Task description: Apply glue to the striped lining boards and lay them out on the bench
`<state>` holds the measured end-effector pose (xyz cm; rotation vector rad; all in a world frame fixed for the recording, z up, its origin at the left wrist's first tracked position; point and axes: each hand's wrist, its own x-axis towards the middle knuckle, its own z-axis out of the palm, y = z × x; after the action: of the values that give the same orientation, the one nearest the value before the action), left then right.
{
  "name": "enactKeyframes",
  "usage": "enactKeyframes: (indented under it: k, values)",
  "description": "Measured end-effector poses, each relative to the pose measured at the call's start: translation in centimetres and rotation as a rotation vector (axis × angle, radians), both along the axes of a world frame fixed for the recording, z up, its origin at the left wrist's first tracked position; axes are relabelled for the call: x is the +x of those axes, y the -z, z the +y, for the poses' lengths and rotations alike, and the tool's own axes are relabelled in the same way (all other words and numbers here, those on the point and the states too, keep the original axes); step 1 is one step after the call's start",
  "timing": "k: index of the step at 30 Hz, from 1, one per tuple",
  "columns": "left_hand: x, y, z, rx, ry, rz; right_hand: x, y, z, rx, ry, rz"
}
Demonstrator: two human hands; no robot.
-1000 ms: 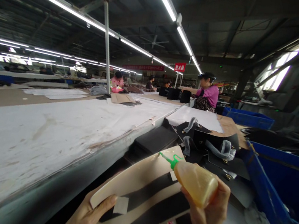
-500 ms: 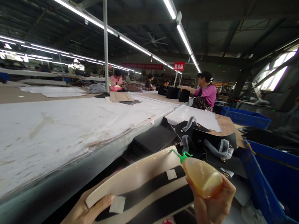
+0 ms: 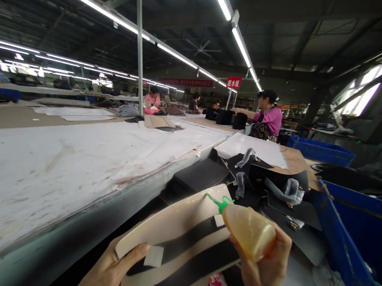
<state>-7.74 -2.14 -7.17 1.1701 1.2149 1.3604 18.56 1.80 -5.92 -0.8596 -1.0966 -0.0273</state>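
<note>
My left hand grips the near left end of a curved cream panel, thumb on top beside a small white square. Black bands and another white square show on the panel. In my right hand is a tilted, translucent bottle of amber liquid. Its green nozzle points left, with the tip at the panel's upper edge near the far end; whether it touches is hard to tell.
A long table with white covering runs along the left. Black bag pieces with wrapped handles lie beyond my right hand. Blue bins stand at the right. A person in a purple top is at the far table.
My right hand and the bottle have moved left, so the nozzle tip is farther left along the panel's upper edge. My left hand keeps its hold; the view has shifted slightly.
</note>
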Motion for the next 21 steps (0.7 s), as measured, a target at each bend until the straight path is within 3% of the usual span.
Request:
enactKeyframes:
  k: [4, 6, 15, 21]
  values:
    - [-0.3, 0.8, 0.2, -0.030, -0.015, -0.008, -1.9, -0.5, -1.2, 0.037, -0.260, -0.010]
    - [-0.4, 1.0, 0.3, -0.032, -0.035, -0.034, -2.4, -0.6, -1.3, 0.017, -0.282, 0.006]
    - [-0.2, -0.2, 0.0, 0.034, -0.011, -0.028, -0.4, 0.4, 2.4, -0.111, 0.079, 0.108]
    - [-0.6, -0.6, 0.2, 0.069, 0.061, -0.002, 1.1, 1.1, 4.6, -0.178, 0.147, 0.166]
